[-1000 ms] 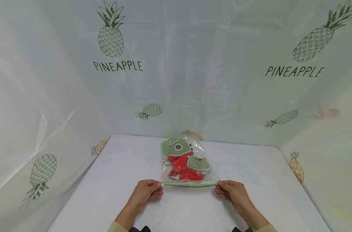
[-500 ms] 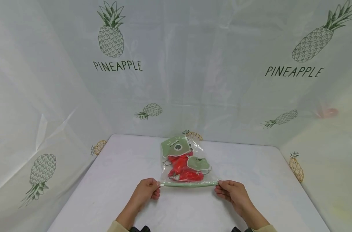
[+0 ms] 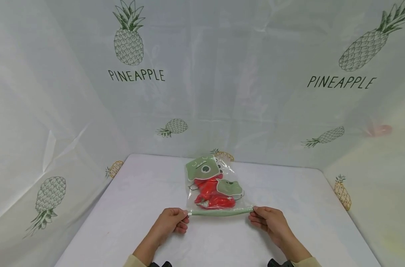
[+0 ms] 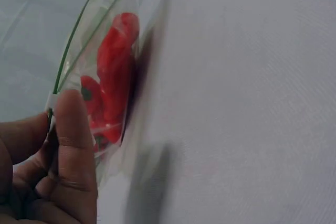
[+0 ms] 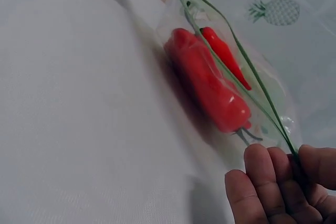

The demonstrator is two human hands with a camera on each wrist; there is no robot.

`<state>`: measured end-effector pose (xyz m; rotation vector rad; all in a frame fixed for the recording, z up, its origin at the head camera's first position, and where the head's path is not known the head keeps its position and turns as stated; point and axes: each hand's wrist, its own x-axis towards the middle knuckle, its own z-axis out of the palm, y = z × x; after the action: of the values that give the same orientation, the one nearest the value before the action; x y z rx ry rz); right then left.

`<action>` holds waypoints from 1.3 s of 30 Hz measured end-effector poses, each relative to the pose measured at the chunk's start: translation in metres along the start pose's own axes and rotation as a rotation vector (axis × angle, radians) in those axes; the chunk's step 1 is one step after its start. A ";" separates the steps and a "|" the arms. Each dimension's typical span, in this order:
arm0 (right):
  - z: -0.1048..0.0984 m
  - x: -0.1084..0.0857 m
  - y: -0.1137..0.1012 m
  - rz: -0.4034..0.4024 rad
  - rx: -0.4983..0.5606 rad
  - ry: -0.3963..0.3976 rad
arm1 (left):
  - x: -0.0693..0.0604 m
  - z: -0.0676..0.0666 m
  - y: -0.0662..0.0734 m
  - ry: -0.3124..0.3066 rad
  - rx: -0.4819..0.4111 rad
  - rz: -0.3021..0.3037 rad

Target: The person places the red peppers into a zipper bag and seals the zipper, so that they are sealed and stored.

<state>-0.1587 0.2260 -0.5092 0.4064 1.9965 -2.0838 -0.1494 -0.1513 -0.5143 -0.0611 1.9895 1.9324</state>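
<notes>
A clear zip bag (image 3: pixel 190 202) with a green closure strip (image 3: pixel 219 213) lies on the table, printed with green cartoon faces. Inside are several red peppers (image 3: pixel 221 202), seen closer as red peppers (image 4: pixel 115 61) in the left wrist view. My left hand (image 3: pixel 169 222) pinches the strip's left end, beside a small white slider (image 4: pixel 52 99). At the right end, my right hand (image 3: pixel 270 222) pinches the other corner between thumb and fingers. In the right wrist view the two green lips (image 5: pixel 242 45) of the mouth stand apart between the hands.
The white table (image 3: pixel 122 207) extends around the bag on all sides. A pale curtain (image 3: pixel 219 74) printed with pineapples hangs behind and at both sides. A blurred red shape (image 3: pixel 379 130) shows through the right side.
My left hand shifts slightly left, then back right, still pinching near the strip's end. The strip goes from nearly straight to slightly bowed. My right hand keeps its pinch, almost unmoved.
</notes>
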 end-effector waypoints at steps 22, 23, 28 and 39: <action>0.065 -0.010 0.024 0.190 0.344 -0.381 | -0.003 0.011 0.002 0.031 -0.017 0.030; 0.073 -0.010 0.024 0.196 0.345 -0.391 | -0.003 0.011 0.002 0.028 -0.025 0.029; 0.112 -0.015 0.027 0.209 0.334 -0.451 | -0.002 0.010 0.001 -0.005 -0.058 0.020; 0.169 -0.019 0.030 0.183 0.392 -0.484 | -0.003 0.010 -0.002 -0.013 -0.045 0.029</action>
<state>-0.1379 0.0556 -0.5251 0.1198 1.2400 -2.1888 -0.1443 -0.1421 -0.5151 -0.0306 1.9489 1.9909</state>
